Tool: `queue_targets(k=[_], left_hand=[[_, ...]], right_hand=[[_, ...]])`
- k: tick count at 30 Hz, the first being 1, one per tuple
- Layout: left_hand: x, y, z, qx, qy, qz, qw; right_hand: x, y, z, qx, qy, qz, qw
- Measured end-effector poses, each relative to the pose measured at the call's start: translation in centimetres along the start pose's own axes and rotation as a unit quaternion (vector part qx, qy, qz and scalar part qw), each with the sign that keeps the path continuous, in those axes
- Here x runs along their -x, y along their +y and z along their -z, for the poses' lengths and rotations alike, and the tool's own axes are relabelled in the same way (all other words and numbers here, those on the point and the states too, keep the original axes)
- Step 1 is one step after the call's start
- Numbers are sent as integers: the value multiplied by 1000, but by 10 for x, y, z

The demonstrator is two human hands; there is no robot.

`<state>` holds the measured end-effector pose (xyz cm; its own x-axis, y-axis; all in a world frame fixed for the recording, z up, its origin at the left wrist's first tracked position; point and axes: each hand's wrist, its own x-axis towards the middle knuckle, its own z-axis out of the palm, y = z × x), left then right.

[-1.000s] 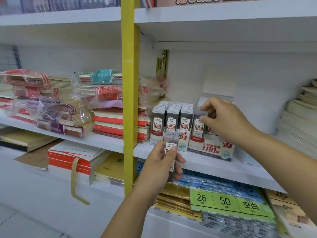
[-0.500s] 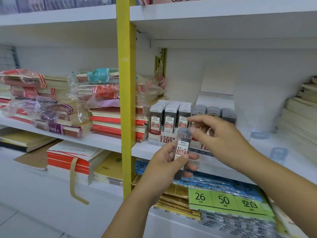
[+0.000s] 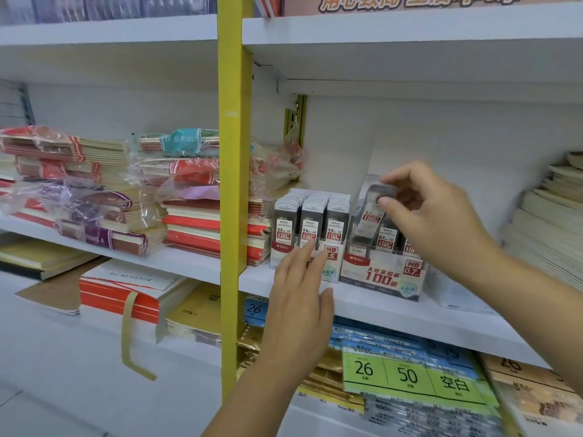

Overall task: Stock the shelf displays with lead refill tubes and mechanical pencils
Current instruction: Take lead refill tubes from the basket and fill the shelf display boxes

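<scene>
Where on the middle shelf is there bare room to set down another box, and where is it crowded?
Free: the shelf between the 0.7 box and the paper stack, though the right hand reaches over it. Crowded: the 0.5 box stands right beside the 0.7 box; wrapped notebooks fill the left bay.

shelf post [image 3: 235, 184]: we see yellow
shelves [image 3: 394, 313]: white
lead refill tubes [image 3: 310, 216]: grey caps, red-white labels
display box [image 3: 383, 275]: white, red lettering
notebooks [image 3: 202, 230]: red and cream stripes
price card [image 3: 410, 376]: green, black numerals
</scene>
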<state>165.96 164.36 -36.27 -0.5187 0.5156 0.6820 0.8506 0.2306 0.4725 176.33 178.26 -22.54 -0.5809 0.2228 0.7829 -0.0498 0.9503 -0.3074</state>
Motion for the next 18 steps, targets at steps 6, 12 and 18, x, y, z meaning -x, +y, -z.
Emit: queue_targets(k=[6,12,18], left_hand=[[2,-5,-3,14,-12,-7,1000],[6,-12,-1,-13,-24,-37,999],[45,-6,5,-36,7,-66,997]], right_hand=[[-5,18,-20,46,-77,-88,992],[-3,20,-23,187,-73,-40,979],[62,2,-6,40,16,6,999]])
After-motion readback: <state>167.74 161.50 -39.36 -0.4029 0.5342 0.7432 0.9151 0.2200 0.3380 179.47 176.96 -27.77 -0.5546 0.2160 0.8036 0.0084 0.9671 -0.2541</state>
